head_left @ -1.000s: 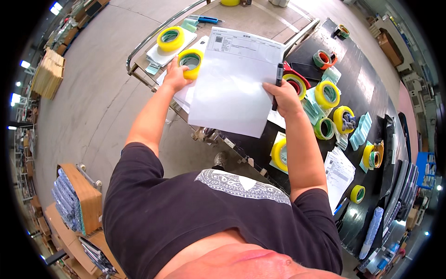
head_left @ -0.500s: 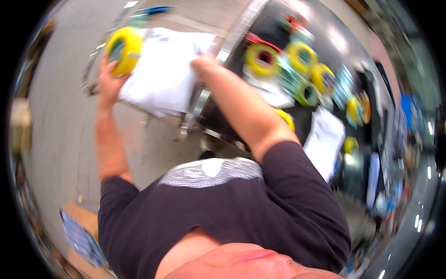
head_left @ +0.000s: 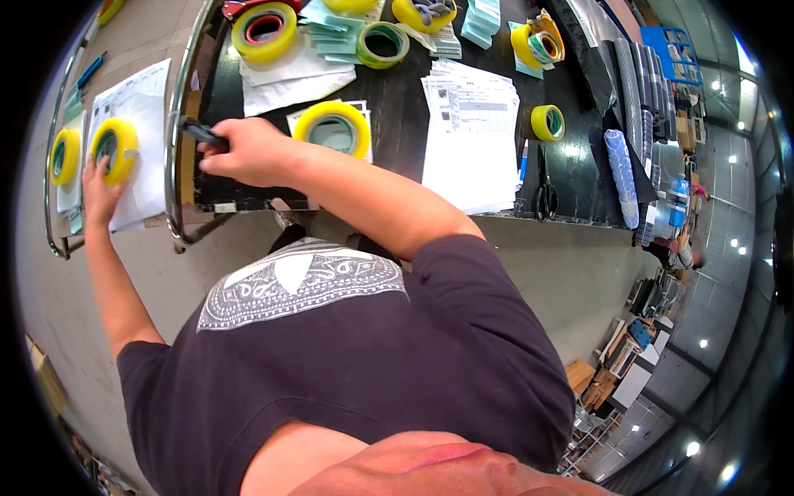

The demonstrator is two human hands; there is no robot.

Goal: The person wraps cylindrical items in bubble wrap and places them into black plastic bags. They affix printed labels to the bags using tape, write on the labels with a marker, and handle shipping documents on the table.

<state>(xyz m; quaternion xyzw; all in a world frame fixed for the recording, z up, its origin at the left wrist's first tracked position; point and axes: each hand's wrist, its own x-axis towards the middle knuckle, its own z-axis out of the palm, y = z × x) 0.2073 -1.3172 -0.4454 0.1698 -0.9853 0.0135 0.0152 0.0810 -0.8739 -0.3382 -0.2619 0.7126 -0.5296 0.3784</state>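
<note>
My left hand (head_left: pixel 101 194) has its fingers closed on the edge of a roll of yellow tape (head_left: pixel 126 169), which rests on white printed sheets (head_left: pixel 153 107). Just left of it is another yellow tape roll (head_left: pixel 64 157) on paper. My right hand (head_left: pixel 248 151) is closed around a short black object (head_left: pixel 203 134) that pokes out toward the metal rail (head_left: pixel 174 157); its kind is unclear. Beside my right forearm a larger yellow tape roll (head_left: pixel 332 124) sits on the black table (head_left: pixel 389 157), on top of white cards.
More tape rolls (head_left: pixel 265 31), pale green card stacks (head_left: pixel 482 25) and a stack of printed sheets (head_left: pixel 471 140) are on the table. Black scissors (head_left: pixel 546 194), a small tape roll (head_left: pixel 547 122) and a bubble-wrap roll (head_left: pixel 620 178) are at the right. A blue pen-like item (head_left: pixel 91 71) is far left.
My view has swung toward the table. My right hand has left the sheets' edge and shows a black object. The tape roll in my left hand now rests on the sheets.
</note>
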